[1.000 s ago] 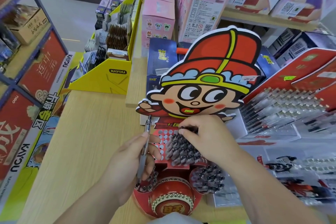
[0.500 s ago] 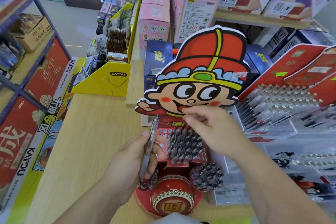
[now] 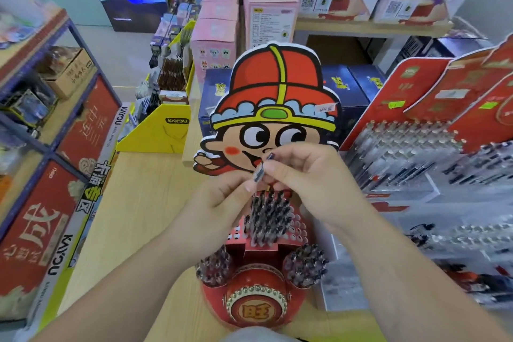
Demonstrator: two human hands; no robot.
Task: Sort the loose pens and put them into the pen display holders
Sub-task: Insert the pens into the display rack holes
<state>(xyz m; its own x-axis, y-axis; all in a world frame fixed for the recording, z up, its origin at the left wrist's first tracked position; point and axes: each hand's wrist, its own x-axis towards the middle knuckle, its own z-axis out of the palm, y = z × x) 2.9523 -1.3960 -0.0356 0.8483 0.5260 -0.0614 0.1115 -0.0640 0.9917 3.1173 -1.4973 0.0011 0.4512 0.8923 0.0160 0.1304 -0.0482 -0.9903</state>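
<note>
Observed wooden table (image 3: 133,216) carrying cartoon-figure pen display holder (image 3: 277,78), tiers packed with upright pens (image 3: 269,214). Observed left hand (image 3: 216,211) and right hand (image 3: 311,180) above upper tier, fingertips of both clamped on one tilted loose pen (image 3: 261,171), in front of the figure's printed mouth.

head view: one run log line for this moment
phase: sorting | left hand: pinches pen | right hand: pinches same pen | place: over cartoon holder | pen not yet slotted
</note>
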